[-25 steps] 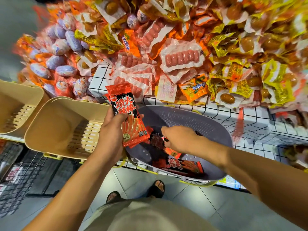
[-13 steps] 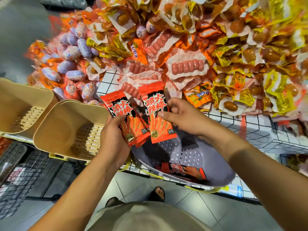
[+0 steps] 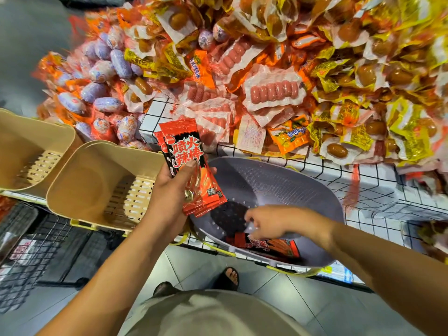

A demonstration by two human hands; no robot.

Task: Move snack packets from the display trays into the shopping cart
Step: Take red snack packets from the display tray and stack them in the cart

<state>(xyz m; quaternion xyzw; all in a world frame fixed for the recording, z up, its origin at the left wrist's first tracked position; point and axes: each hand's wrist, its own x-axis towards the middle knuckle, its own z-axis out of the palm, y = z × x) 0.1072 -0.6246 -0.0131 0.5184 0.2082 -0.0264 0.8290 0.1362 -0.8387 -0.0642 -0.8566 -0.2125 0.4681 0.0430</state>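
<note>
Stock in hand: we record a small stack of red-and-black snack packets [image 3: 184, 149] gripped in the left hand [image 3: 169, 197], thumb pressed across the front and fingers behind. The stack stands nearly upright, just above the left rim of a grey perforated tray [image 3: 291, 163].

We find the right hand [image 3: 278, 220] lowered into the grey tray, fingers pointing down at a lone red-and-black packet [image 3: 274, 248] that lies flat on the near part of the tray floor. The fingertips are at the packet's upper edge. The hand is blurred, so we cannot tell whether it has hold of the packet or merely touches it.

To the left of the grey tray we note two beige tubs with slotted floors, one alongside [image 3: 80, 190] and one further left [image 3: 21, 146]. Nothing is visible inside either.

On the far side, a white wire grid [image 3: 368, 180] fronts a deep heap of goods: pink sausage packs [image 3: 274, 92] at centre, purple-and-white wrapped items [image 3: 106, 104] to the left and yellow packets [image 3: 407, 132] to the right.

At the near left we see a black wire frame [image 3: 26, 251] low by the floor; we cannot say whether it is the cart. A sandalled foot [image 3: 230, 278] stands on grey tiles beneath the tray.
</note>
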